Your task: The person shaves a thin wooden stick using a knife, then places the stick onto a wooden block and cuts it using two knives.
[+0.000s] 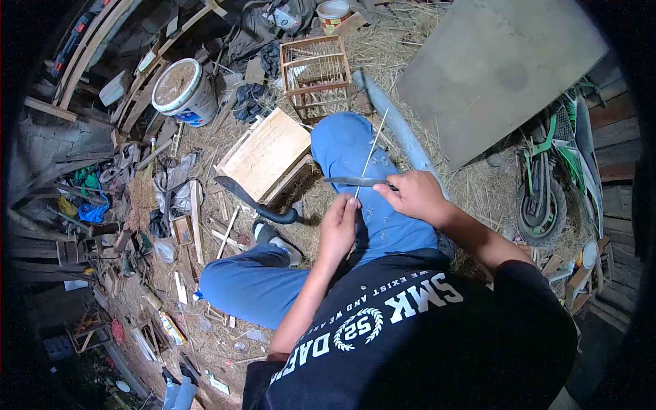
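My right hand (415, 196) is closed round the handle of a knife (350, 181), whose dark blade points left across a thin pale stick (371, 152). The stick's lower end sits in the closed fingers of my left hand (339, 225), and its upper part slants up and right over my blue-trousered knee (344, 140). Small shavings lie on the trouser leg. Left of my knee is a light wooden block (268, 147). A curved dark blade with a black handle (256, 201) lies below that block.
Beyond my knee stands a wooden cage (316, 74). A white bucket (184, 96) is at the upper left, and a large flat board (499, 72) lies at the upper right near a green motorbike (547, 171). Wood scraps and straw cover the ground.
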Tool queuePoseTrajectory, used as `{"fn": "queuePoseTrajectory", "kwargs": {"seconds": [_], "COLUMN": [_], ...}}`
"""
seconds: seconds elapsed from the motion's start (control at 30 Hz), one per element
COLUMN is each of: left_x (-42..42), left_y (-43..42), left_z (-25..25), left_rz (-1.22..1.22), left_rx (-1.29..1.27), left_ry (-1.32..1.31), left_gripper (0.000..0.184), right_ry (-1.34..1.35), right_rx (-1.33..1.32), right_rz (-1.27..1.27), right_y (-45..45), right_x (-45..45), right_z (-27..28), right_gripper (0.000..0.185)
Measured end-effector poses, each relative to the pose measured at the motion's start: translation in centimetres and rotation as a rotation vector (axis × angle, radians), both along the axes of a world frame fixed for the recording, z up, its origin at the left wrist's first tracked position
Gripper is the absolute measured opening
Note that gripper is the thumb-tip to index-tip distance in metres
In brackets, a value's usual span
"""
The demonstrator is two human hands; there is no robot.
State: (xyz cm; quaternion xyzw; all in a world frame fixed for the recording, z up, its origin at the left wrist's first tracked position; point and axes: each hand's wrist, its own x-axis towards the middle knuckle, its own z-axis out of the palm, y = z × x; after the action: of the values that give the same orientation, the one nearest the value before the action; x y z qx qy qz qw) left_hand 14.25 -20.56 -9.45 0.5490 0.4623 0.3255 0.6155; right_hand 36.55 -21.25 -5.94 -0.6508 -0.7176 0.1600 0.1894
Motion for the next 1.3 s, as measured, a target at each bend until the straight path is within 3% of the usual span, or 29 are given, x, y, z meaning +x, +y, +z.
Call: {"fn": "queuePoseTrajectory", "kwargs": {"seconds": [0.3, 0.4, 0.5, 0.57, 0.63, 0.77, 0.97, 1.1, 1.2, 1.3], "left_x": [-1.0, -4.3, -6.9, -7.4, -7.2, -4.0, 0.7, -0.6, -4.0, -7.8], "left_y": [-0.5, -3.1, -5.0, -5.3, -5.1, -3.0, 1.2, 0.9, -1.4, -4.0], "left_z": [-2.3, -2.5, -0.7, 0.2, 0.4, -0.1, -0.3, -0.7, -0.2, 0.8], "left_rz": [0.062, 0.017, 0.031, 0.038, 0.045, 0.049, 0.029, -0.024, -0.058, -0.037], "left_rx": [0.151, 0.09, -0.018, 0.079, -0.025, 0.057, -0.037, -0.045, -0.127, -0.098], "left_ry": [0.085, 0.275, 0.288, 0.308, 0.279, 0.276, 0.03, -0.036, 0.155, 0.173], "left_gripper": [0.021, 0.018, 0.018, 0.018, 0.018, 0.019, 0.019, 0.021, 0.021, 0.019], "right_ry": [-0.088, -0.08, -0.054, -0.025, -0.012, 0.015, -0.024, -0.042, -0.054, -0.037], "right_rx": [0.018, 0.04, 0.025, 0.006, 0.02, 0.056, 0.026, -0.011, -0.048, -0.039], "right_rz": [0.03, 0.005, -0.043, -0.049, -0.042, 0.006, 0.055, 0.028, -0.004, -0.04], "right_y": [0.1, 0.0, 0.1, 0.0, -0.1, -0.1, 0.1, 0.3, 0.4, 0.4], "right_x": [0.1, 0.1, 0.3, 0.2, 0.2, -0.1, -0.3, -0.1, 0.2, 0.2], "right_z": [0.3, -0.2, -0.4, -0.5, -0.7, -0.4, -0.1, 0.0, 0.0, -0.1], "right_gripper": [0.054, 0.053, 0.054, 0.054, 0.054, 0.054, 0.055, 0.056, 0.055, 0.055]}}
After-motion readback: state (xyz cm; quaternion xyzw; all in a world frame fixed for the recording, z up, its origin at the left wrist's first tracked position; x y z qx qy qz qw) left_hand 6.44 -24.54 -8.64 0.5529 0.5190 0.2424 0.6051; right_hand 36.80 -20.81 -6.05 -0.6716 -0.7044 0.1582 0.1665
